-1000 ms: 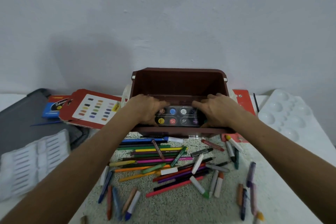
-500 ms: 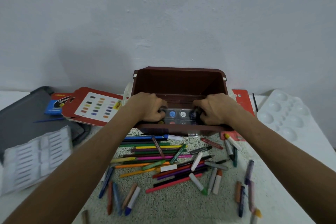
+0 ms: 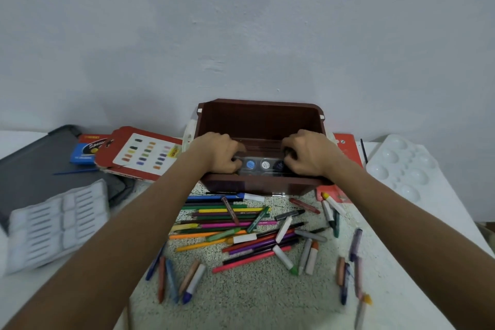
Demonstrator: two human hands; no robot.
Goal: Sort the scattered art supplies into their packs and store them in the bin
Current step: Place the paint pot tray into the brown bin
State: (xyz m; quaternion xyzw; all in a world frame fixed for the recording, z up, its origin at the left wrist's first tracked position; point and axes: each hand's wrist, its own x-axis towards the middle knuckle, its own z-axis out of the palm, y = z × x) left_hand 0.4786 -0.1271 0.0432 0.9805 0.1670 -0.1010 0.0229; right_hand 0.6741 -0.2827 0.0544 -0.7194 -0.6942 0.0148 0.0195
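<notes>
Inside bin (image 3: 259, 120), 12 o'clock: paint set (image 3: 263, 165) now sits lower. L hand (image 3: 219, 154), R hand (image 3: 308, 154) grip its ends; pencils (image 3: 227, 210) at 6 o'clock unsorted.

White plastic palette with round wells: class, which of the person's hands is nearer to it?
Right. The right hand, at the right end of the brown plastic bin, lies left of the white plastic palette; the left hand, at the bin's left end, lies farther left.

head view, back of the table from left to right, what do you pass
dark grey case, blue pack, red colour-chart card, brown bin, red pack, white palette; left hand, right hand and paint set overlap the bin, left out
</notes>
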